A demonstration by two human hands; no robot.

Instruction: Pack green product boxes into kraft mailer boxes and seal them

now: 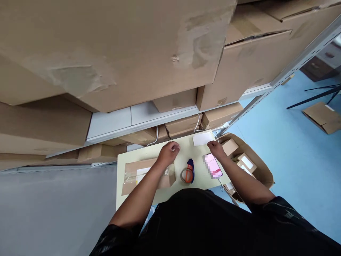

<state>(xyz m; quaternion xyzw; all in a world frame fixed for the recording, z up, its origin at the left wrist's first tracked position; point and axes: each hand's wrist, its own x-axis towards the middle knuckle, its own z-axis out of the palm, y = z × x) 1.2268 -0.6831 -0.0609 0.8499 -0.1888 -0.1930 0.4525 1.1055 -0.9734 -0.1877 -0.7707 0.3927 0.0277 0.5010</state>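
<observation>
I look straight down at a small pale table [149, 154]. My left hand [168, 153] hovers over its middle with the fingers curled together, just past a flattened cardboard box [144, 176] with tape and a white label. My right hand [216, 148] reaches toward a white card or device [201, 139] with a white cable at the table's far edge, its fingers bent near it. A phone with a pink screen [213, 165] lies under my right wrist. A tape dispenser with an orange and blue handle [188, 172] sits between my arms.
Metal shelving [128, 121] loaded with large cardboard boxes [114, 49] towers over the table. An open carton [247, 161] holding small boxes stands on the blue floor at the right. A flat piece of cardboard [323, 115] lies farther right.
</observation>
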